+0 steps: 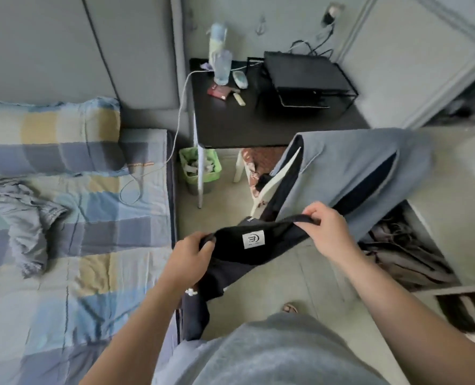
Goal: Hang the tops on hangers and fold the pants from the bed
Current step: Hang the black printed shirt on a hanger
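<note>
I hold a black garment with a white label stretched between both hands beside the bed, over the floor. My left hand grips its left end and my right hand pinches its band at the right. A grey-blue part of the cloth with dark panels billows up and to the right behind my right hand. A crumpled grey-blue garment lies on the checked bedspread at the left. No hanger is in view.
A black side table stands ahead with a bottle, small items and a black wire rack. Under it are a green bin and a white stool. A pillow and a charging cable lie on the bed. An open shelf with clothes is at the right.
</note>
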